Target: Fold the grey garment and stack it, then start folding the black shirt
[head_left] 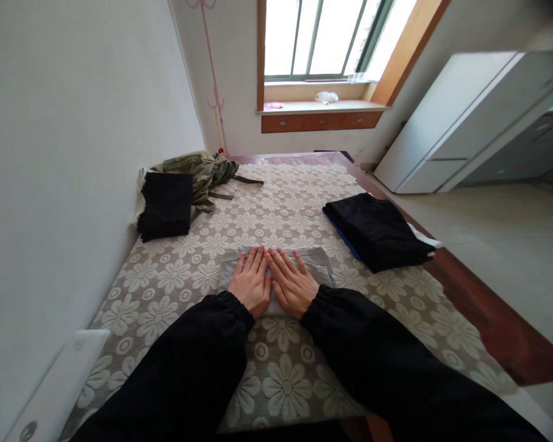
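Note:
A folded grey garment (320, 263) lies in the middle of the bed, on the floral lace cover (276, 215). My left hand (252, 281) and my right hand (292, 282) rest flat on top of it, side by side, fingers stretched out and pointing away from me. Both hands press on the cloth and neither grips it. Black sleeves cover both of my arms.
A folded black garment (166, 204) lies at the far left by the wall, next to an olive green garment (198, 169). A stack of folded black clothes (378, 230) sits at the bed's right edge. White cabinet (456, 116) stands at right, window behind.

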